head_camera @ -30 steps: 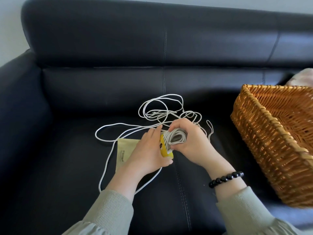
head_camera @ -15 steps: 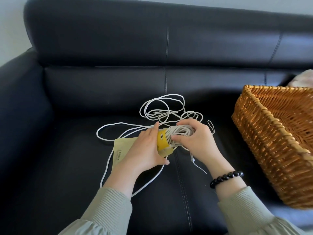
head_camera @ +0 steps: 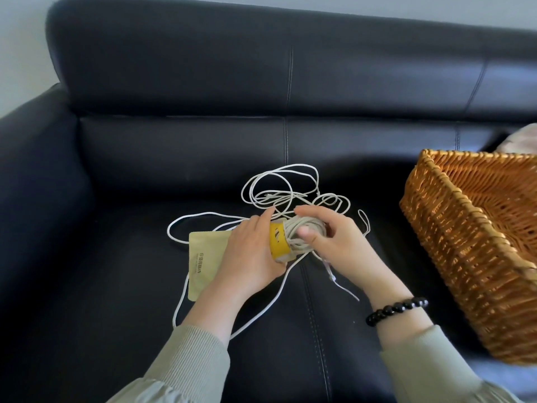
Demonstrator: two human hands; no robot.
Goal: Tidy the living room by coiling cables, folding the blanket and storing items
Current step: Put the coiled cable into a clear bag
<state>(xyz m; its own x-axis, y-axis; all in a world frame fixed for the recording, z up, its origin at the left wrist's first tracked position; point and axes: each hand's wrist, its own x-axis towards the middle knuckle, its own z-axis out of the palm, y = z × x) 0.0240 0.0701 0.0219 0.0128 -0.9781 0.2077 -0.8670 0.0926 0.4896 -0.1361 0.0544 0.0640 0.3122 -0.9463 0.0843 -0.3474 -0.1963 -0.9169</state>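
Head cam, one moment. Left hand was clenched round a yellow holder, thumb up along its far side, knuckles to the camera. Right hand was grasping the coiled cable bundle that butted against the holder: thumb pressed on the near face of the coil, fingers arched over the top. The bundle sat between the two hands, just above the seat of the black leather sofa, near the seam between cushions. Cannot tell whether the coil was wound on the holder or only held against it. The loose white cable lay in a tangle of loops on the seat behind the hands, with long strands running left and back toward the camera under the left wrist. One thin end trailed out below the right hand. A flat pale-yellow pouch with printed text lay on the seat, partly under the left hand. Wicker basket stood on the sofa to the right, apart from the hands, tilted in view. Black bead bracelet on the right wrist, grey-green sleeves on both arms.
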